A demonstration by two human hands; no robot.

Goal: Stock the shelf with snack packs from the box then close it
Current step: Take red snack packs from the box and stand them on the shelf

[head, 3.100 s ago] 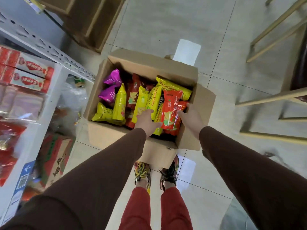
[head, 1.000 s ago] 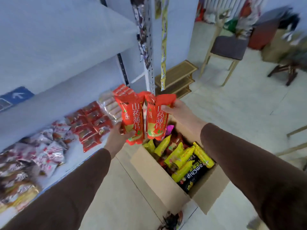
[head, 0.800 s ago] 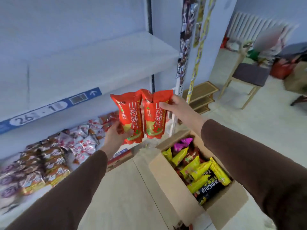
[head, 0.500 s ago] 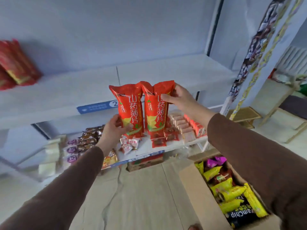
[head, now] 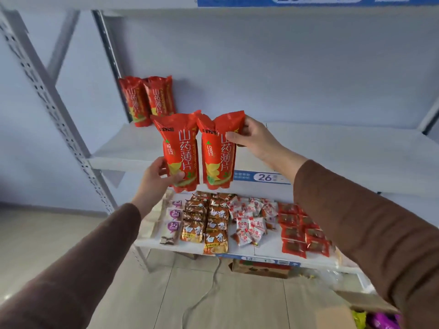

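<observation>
Left hand (head: 158,180) gripping bottom of one red yam-crisp pack (head: 180,150); right hand (head: 253,138) pinching top of second pack (head: 219,150), both upright before middle shelf (head: 332,148) front edge.

1 head view, wide-angle, facing forward and slightly down at shelf (head: 332,148) close ahead; arms enter from bottom corners.

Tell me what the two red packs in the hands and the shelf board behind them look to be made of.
Left red pack and right red pack: likely thin glossy plastic film, judging by the sheen, crinkles and crimped top seals. Shelf board: seemingly white painted sheet metal with a matte finish, flat and thin-edged on a perforated grey upright.
</observation>
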